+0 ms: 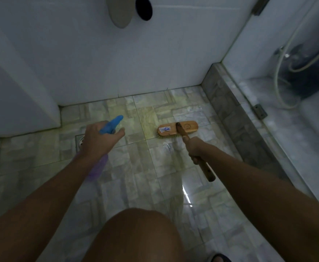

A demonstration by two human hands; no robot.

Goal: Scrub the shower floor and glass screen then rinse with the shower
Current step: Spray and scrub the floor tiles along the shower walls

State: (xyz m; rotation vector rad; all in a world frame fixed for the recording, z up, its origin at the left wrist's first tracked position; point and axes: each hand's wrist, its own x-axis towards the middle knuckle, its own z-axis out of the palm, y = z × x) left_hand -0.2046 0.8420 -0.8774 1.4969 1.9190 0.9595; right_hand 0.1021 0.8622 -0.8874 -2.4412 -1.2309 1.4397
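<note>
Two held tools, brush [169, 128] near wall [155, 63], spray bottle [111, 124] near drain [79, 142]

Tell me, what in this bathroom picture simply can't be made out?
All in the head view:
Spray bottle: the left hand and wrist cover most of it; label unseen.
Floor drain: partly behind the left hand.
Brush: bristles mostly under its wooden head; the right hand grips the handle.
Shower hose: dim and blurred behind the glass screen, cut by the right edge.
Dark round object: cut by the top edge.

Brush [177, 128] on tiled floor [155, 176], sprayer [111, 125] nearby
</note>
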